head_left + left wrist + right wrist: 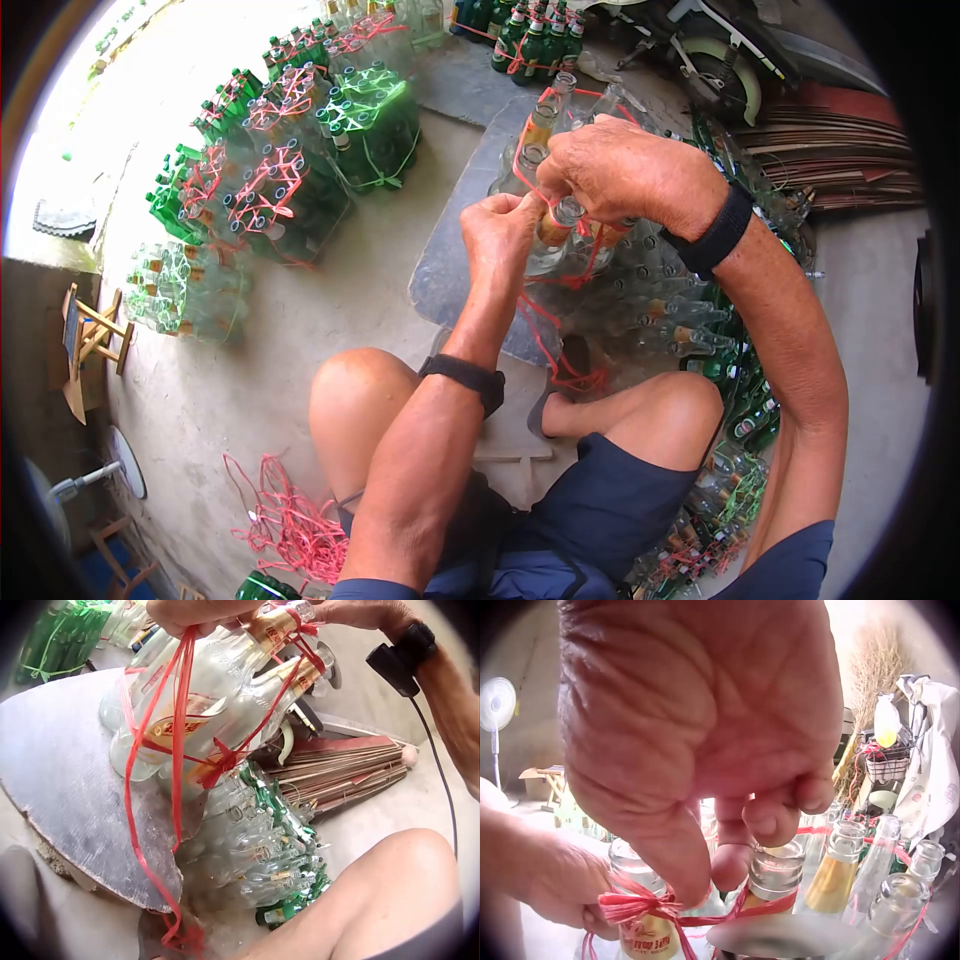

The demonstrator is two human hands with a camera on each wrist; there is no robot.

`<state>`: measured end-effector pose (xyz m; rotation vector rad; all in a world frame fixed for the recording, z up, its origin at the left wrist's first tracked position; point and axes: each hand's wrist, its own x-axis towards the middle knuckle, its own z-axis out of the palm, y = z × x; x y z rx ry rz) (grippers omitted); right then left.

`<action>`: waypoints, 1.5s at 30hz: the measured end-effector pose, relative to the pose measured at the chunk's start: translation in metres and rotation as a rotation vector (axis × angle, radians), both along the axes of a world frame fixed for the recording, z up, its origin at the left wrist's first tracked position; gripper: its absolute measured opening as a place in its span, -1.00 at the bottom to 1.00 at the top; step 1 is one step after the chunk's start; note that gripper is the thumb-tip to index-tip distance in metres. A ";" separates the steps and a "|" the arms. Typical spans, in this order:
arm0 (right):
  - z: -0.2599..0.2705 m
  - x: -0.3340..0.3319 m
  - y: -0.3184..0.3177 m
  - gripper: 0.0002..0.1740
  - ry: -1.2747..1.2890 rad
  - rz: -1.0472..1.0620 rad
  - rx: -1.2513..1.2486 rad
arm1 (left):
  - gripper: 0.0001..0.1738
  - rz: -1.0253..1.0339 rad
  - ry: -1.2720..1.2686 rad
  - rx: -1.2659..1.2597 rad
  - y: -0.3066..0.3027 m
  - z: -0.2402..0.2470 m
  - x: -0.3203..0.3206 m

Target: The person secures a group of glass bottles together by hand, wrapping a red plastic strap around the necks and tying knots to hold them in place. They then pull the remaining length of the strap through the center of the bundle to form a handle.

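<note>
Clear glass bottles point(552, 236) with gold neck labels stand in a cluster on a grey board point(452, 235), bound round their necks with red plastic string point(780, 906). My left hand point(500, 235) pinches the string beside the nearest neck, and loose strands point(178, 739) hang below it in the left wrist view. Over the necks, my right hand point(635, 170) has its fingers bent down, thumb and forefinger at the string between two bottles. A bunched red knot point(639, 901) lies against a labelled neck in the right wrist view.
Bundled bottles point(270, 190) stand at the left and back. Loose bottles point(680, 310) lie right of the board. A red string heap point(290, 525) is on the floor by my left leg. Stacked flat sheets point(830, 150) and a motorbike point(715, 70) are at the right back.
</note>
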<state>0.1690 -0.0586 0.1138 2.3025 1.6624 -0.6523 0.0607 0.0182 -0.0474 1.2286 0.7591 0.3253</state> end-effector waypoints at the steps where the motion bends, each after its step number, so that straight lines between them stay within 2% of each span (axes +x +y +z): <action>1: -0.008 0.004 -0.003 -0.83 -0.047 0.016 0.056 | -0.62 -0.005 0.004 0.018 0.000 0.003 -0.001; 2: -0.013 0.008 -0.006 -0.90 -0.095 0.031 0.111 | -0.63 -0.011 0.007 0.036 0.000 0.006 -0.001; 6: -0.016 0.015 -0.014 -0.90 -0.066 0.005 0.123 | -0.63 -0.022 -0.004 0.050 0.001 0.010 -0.004; 8: -0.020 0.017 -0.021 -0.86 -0.101 0.113 0.368 | -0.65 -0.028 -0.006 0.084 0.001 0.006 -0.003; 9: -0.020 0.018 -0.024 -0.86 -0.101 0.111 0.365 | -0.65 -0.030 -0.006 0.082 0.001 0.007 -0.003; 11: -0.019 0.022 -0.030 -0.82 -0.125 0.202 0.516 | -0.71 -0.043 -0.034 0.067 0.001 0.009 -0.003; 12: -0.016 0.022 -0.032 -0.82 -0.127 0.200 0.516 | -0.71 -0.046 -0.036 0.067 0.000 0.010 -0.002; 14: -0.009 0.024 -0.035 -0.77 -0.079 0.003 0.317 | -0.72 -0.070 -0.090 0.066 0.000 0.010 -0.003; 21: 0.001 0.031 -0.051 -0.75 -0.068 -0.144 0.338 | -0.68 -0.160 -0.187 0.045 0.002 0.008 -0.001; 23: 0.002 0.035 -0.054 -0.74 -0.026 -0.267 0.348 | -0.65 -0.206 -0.177 0.045 0.004 0.012 -0.002; 33: -0.024 0.050 -0.061 -0.65 0.010 -0.373 0.447 | -0.66 -0.235 -0.206 -0.037 0.004 0.018 -0.004; 35: -0.031 0.053 -0.061 -0.68 -0.040 -0.359 0.528 | -0.66 -0.239 -0.209 -0.048 0.004 0.019 -0.003; 39: -0.041 0.054 -0.055 -0.71 -0.074 -0.370 0.496 | -0.66 -0.249 -0.207 -0.051 0.003 0.017 -0.003; 41: -0.048 0.055 -0.053 -0.74 -0.117 -0.382 0.557 | -0.67 -0.229 -0.218 -0.068 0.002 0.017 -0.004; 45: -0.052 0.067 -0.053 -0.77 -0.004 -0.375 0.509 | -0.70 -0.176 -0.212 -0.046 0.002 0.012 -0.004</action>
